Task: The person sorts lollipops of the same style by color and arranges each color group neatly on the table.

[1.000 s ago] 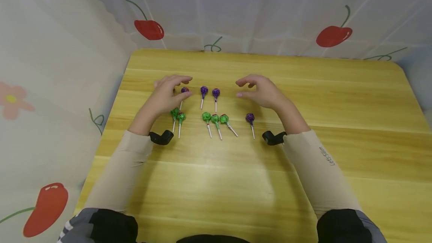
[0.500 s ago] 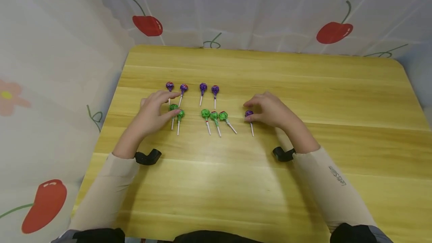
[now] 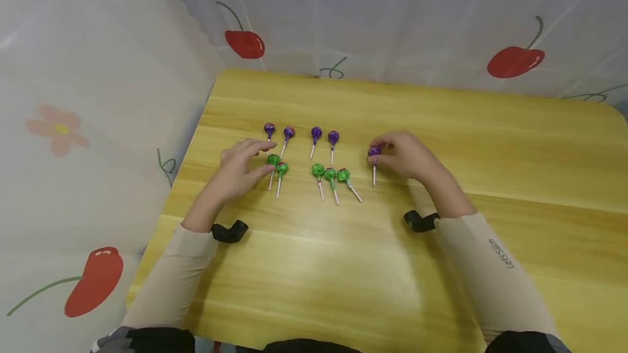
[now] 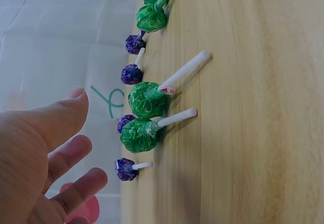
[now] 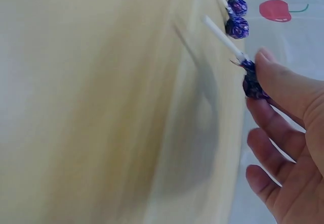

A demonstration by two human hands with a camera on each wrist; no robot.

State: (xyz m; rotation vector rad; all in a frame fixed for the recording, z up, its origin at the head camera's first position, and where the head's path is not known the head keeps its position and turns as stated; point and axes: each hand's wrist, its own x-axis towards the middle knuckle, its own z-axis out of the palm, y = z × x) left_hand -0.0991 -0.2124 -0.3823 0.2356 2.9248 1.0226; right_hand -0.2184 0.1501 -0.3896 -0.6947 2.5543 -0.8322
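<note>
My right hand pinches a purple-wrapped lollipop by its head, between thumb and fingers, its white stick pointing toward me. In the right wrist view its shadow falls on the table beside it. My left hand holds nothing; its thumb and fingers are spread over a pair of green lollipops at the left. Beyond them, several purple lollipops lie in a back row. Between my hands, 3 more green lollipops lie side by side, sticks toward me.
The light wooden table carries all the lollipops. A pale curtain printed with cherries and flowers hangs along its back and left edges. Black wrist-worn pieces jut inward from both cuffs.
My right hand came down to the single purple lollipop, took hold of its head and shifted it slightly back. My left hand drew back from the purple row toward the green pair.
</note>
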